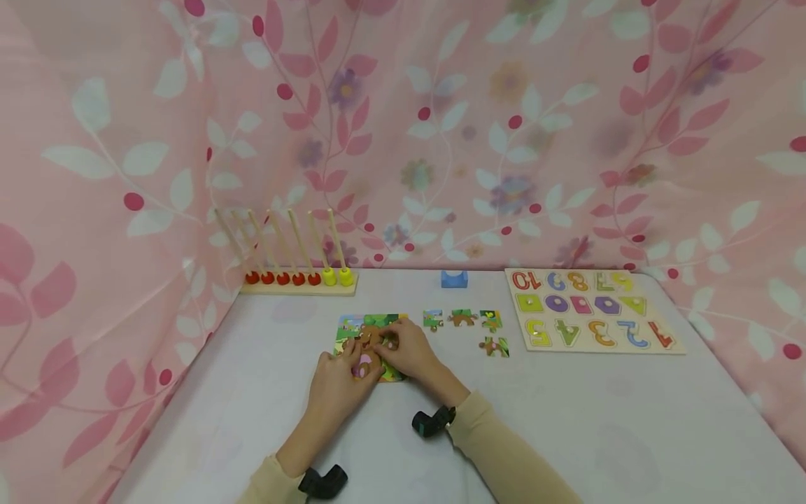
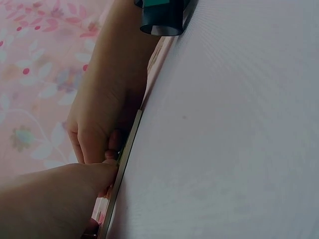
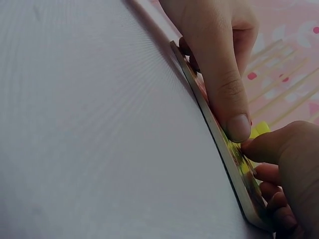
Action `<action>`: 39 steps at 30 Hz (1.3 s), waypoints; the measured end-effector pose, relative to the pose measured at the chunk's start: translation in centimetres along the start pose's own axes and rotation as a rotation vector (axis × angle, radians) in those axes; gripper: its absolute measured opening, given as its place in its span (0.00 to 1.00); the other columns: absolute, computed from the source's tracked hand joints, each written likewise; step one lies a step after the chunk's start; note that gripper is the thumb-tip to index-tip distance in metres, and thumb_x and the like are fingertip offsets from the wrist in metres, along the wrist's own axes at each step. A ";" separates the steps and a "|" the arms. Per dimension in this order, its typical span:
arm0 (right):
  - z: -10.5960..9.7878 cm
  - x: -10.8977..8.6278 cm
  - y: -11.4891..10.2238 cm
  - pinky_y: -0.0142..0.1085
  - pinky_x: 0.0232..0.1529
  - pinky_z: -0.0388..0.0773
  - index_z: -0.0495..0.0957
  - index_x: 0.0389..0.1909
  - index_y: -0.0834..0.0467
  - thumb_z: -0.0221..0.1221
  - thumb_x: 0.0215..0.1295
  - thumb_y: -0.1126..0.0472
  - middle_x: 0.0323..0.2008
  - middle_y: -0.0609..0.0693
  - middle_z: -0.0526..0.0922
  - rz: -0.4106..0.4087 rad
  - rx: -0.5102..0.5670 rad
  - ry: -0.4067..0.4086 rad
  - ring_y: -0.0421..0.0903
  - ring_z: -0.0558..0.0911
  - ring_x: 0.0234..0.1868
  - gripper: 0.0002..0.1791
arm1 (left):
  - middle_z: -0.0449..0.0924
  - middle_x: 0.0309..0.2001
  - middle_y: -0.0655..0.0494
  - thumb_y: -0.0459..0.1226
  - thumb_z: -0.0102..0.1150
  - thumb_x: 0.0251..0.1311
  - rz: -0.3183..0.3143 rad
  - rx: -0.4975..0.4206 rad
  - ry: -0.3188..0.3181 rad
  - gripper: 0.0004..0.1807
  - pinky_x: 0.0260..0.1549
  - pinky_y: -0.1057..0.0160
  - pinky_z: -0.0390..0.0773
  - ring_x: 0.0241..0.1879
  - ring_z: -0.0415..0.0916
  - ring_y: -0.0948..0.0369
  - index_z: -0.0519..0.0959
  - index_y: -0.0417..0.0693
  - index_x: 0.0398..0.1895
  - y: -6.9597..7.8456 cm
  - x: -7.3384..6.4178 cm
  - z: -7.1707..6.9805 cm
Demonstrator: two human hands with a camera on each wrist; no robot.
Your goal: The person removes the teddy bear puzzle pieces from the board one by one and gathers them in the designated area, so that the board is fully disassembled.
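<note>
A jigsaw puzzle (image 1: 393,372) with a brown bear on a green scene lies in a thin wooden tray (image 2: 130,142). My left hand (image 1: 336,381) rests over its lower left part, thumb and fingers spread on the picture. From the right, my right hand (image 1: 411,348) pinches a puzzle piece at the bear's upper body between thumb and curled fingers; the hand hides much of that piece. In the right wrist view the left thumb (image 3: 238,127) presses close beside the right thumb (image 3: 256,148). Loose puzzle pieces (image 1: 462,318) lie to the right of the tray.
At the back left stands a wooden rack (image 1: 299,288) with upright pegs, red and yellow beads at their bases. A blue arch block (image 1: 454,280) sits at the back edge. On the right lies a number and shape board (image 1: 604,337). Floral cloth (image 1: 403,140) hangs behind the table.
</note>
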State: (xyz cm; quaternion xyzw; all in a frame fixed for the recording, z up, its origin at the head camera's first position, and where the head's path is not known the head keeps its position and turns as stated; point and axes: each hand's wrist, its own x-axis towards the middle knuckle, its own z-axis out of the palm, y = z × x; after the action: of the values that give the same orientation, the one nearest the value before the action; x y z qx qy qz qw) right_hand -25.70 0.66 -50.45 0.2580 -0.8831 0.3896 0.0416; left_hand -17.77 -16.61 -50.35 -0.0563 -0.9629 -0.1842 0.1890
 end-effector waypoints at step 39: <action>-1.1 0.7 0.8 0.28 0.30 0.68 0.85 0.60 0.60 0.73 0.67 0.59 0.45 0.49 0.91 0.071 0.220 -0.148 0.36 0.73 0.29 0.22 | 0.84 0.60 0.37 0.58 0.74 0.60 -0.016 0.006 -0.042 0.37 0.26 0.56 0.72 0.26 0.68 0.50 0.87 0.34 0.57 0.4 0.3 -0.6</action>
State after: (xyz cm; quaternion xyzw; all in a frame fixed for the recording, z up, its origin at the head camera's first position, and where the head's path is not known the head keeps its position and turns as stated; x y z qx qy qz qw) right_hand -26.86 1.56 -50.03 0.2575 -0.8444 0.4651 -0.0661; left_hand -17.72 -16.50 -49.58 -0.0518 -0.9676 -0.1815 0.1675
